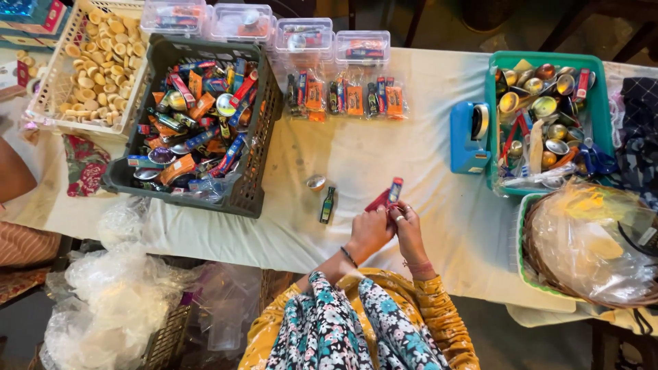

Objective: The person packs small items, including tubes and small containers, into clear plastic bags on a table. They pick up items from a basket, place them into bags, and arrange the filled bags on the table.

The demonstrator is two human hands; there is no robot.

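My left hand and my right hand meet over the white cloth of the table. Together they hold a few small packets, red and blue, that stick up from the fingers. The right hand wears rings and a bracelet; the left wrist has a dark bangle. A small dark green bottle lies on the cloth just left of my left hand. A little round metal cup sits beside the bottle.
A dark crate of mixed packets stands left, a white basket of round pieces beyond it. Filled plastic bags and clear boxes lie at the back. A blue tape dispenser, green tray and wrapped basket stand right.
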